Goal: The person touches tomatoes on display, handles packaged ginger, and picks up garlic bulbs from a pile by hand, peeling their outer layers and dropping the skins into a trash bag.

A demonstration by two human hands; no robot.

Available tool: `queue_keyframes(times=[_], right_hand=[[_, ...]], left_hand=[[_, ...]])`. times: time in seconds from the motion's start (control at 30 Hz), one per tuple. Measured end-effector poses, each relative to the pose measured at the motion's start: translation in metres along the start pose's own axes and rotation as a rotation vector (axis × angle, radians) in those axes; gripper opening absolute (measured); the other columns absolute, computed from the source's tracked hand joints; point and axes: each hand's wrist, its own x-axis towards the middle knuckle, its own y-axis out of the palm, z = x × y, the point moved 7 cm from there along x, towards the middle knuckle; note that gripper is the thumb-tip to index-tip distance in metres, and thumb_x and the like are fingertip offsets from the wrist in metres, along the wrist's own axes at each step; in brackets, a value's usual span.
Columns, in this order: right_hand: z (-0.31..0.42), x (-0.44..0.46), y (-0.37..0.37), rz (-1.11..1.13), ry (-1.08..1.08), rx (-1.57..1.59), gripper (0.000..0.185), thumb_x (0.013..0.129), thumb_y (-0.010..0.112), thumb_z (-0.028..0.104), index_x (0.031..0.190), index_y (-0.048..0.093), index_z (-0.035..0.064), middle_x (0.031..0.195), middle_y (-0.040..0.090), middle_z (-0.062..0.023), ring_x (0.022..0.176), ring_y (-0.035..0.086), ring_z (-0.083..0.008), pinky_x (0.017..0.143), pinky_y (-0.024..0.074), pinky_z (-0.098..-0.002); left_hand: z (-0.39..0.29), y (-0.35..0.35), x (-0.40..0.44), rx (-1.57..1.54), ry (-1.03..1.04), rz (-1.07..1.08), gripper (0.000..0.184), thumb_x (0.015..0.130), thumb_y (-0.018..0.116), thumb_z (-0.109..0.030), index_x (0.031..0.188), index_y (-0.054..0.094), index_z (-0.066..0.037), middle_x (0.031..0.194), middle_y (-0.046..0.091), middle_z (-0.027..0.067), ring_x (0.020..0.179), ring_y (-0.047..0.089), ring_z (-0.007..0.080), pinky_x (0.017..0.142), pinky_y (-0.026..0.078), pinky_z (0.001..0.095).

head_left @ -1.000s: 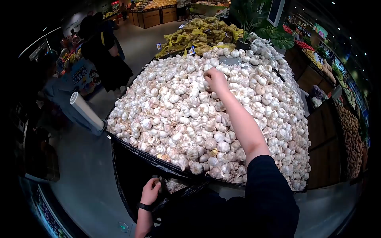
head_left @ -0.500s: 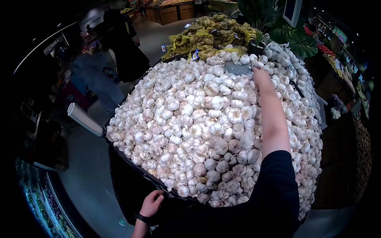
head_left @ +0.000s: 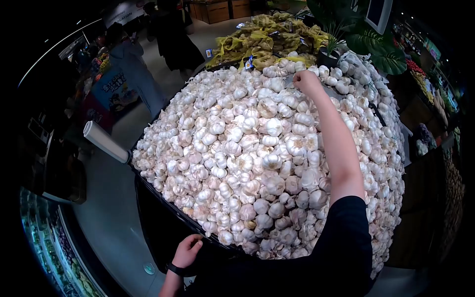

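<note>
A big heap of white garlic bulbs (head_left: 237, 143) fills a dark bin whose black rim (head_left: 170, 203) shows along the near left side. My right hand (head_left: 307, 83) reaches over the heap to its far end, fingers bent down and closed beside a small grey bare patch among the bulbs. Whatever those fingers hold, if anything, is hidden. At the near edge, my left hand (head_left: 187, 251), with a dark band on its wrist, has its fingers curled against the bin's rim.
Yellow net bags of ginger-like roots (head_left: 267, 42) are piled beyond the garlic. A potted leafy plant (head_left: 329, 54) stands at the far right of the heap. A white roll (head_left: 105, 142) juts out at the bin's left corner. People (head_left: 170, 34) stand in the aisle at the upper left.
My right hand has moved left across the grey patch at the far end of the heap. The left hand stays at the rim. The view has shifted slightly.
</note>
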Motion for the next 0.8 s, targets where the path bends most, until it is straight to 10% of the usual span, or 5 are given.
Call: queue_keyframes(times=[0.17, 0.23, 0.57, 0.8], right_hand=[[0.070, 0.005, 0.054, 0.492, 0.074, 0.004, 0.018, 0.071, 0.070, 0.010, 0.087, 0.071, 0.0014, 0.087, 0.070, -0.0184, 0.089, 0.068, -0.0316, 0.078, 0.0548, -0.0392], [0.081, 0.004, 0.072, 0.590, -0.113, -0.515, 0.022, 0.075, 0.067, 0.008, 0.094, 0.071, -0.0009, 0.094, 0.070, -0.0200, 0.092, 0.068, -0.0335, 0.081, 0.0552, -0.0390], [0.016, 0.016, 0.001, -0.065, 0.042, -0.103, 0.020, 0.069, 0.070, 0.011, 0.088, 0.071, 0.0048, 0.087, 0.069, -0.0193, 0.084, 0.068, -0.0346, 0.076, 0.0538, -0.0408], [-0.099, 0.017, 0.014, 0.176, 0.297, -0.444, 0.038, 0.074, 0.070, 0.017, 0.109, 0.068, 0.0028, 0.105, 0.069, -0.0190, 0.093, 0.067, -0.0343, 0.083, 0.0538, -0.0407]], left_hand=[[-0.002, 0.002, -0.008, -0.049, 0.032, -0.035, 0.024, 0.093, 0.061, -0.010, 0.114, 0.062, 0.001, 0.099, 0.066, 0.0064, 0.090, 0.061, 0.0126, 0.082, 0.049, 0.0256], [0.001, 0.001, -0.012, -0.020, 0.015, -0.042, 0.024, 0.093, 0.061, -0.010, 0.114, 0.062, 0.000, 0.100, 0.066, 0.0063, 0.089, 0.060, 0.0124, 0.082, 0.049, 0.0253], [0.006, -0.006, -0.026, -0.023, 0.030, -0.100, 0.024, 0.092, 0.061, -0.011, 0.114, 0.062, -0.001, 0.099, 0.066, 0.0064, 0.090, 0.060, 0.0129, 0.082, 0.049, 0.0257], [0.015, -0.003, -0.023, -0.031, 0.009, -0.071, 0.024, 0.092, 0.061, -0.011, 0.114, 0.062, -0.001, 0.098, 0.066, 0.0067, 0.088, 0.061, 0.0134, 0.082, 0.049, 0.0263]])
